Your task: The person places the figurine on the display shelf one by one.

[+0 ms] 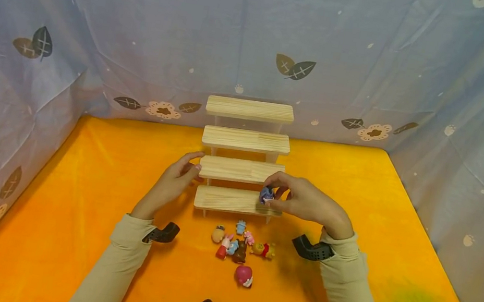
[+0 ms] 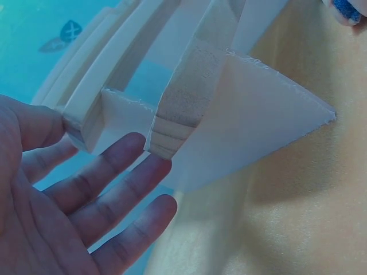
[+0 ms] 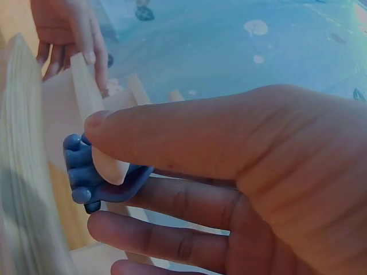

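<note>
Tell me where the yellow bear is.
In the head view, the yellow bear lies right of the brown figure, in front of the stand's right end.

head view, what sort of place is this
Probably a staged booth for handling small things: leaf-print curtains enclose three visible sides, an orange cloth covers the surface, and a stepped wooden rack stands near the back.
</note>
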`<state>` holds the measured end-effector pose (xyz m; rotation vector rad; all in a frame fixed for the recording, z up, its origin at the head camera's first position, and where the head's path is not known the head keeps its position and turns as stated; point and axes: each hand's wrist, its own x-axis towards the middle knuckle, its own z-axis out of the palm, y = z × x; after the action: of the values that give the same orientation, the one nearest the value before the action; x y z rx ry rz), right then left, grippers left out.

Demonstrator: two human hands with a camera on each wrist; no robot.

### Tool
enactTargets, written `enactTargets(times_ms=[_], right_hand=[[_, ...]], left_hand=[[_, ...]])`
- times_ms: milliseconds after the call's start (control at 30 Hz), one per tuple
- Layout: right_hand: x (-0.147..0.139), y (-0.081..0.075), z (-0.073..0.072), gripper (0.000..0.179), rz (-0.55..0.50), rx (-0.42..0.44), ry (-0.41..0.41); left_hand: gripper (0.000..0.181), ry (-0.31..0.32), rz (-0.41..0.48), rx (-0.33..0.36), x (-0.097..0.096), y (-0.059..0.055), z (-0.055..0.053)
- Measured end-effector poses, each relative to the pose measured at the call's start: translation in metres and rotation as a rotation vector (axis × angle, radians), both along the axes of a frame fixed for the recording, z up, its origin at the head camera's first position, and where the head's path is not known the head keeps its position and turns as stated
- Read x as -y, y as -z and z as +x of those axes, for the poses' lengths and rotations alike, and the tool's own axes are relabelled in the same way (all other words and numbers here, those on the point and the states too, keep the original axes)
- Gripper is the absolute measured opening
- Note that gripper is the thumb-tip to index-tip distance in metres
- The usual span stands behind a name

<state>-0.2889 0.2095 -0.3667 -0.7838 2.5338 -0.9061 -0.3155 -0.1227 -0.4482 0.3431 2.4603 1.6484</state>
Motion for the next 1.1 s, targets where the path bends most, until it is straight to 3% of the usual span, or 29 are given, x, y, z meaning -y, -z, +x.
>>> enactTargets(times_ms=[233, 667, 1100], right_hand=[[0.003, 0.001, 0.001, 0.037, 0.023, 0.072, 0.011], [0.004, 0.008, -0.002, 0.037, 0.019, 0.108, 0.008], [0.012, 0.010, -0.002, 0.032, 0.064, 0.052, -0.011]], left_hand=[[0.049, 0.006, -0.003, 0.011, 0.000, -0.002, 0.002], [0.049, 0.012, -0.003, 0.015, 0.002, -0.001, 0.002], [0.053, 0.048, 0.014, 0.016, 0.004, -0.001, 0.000]])
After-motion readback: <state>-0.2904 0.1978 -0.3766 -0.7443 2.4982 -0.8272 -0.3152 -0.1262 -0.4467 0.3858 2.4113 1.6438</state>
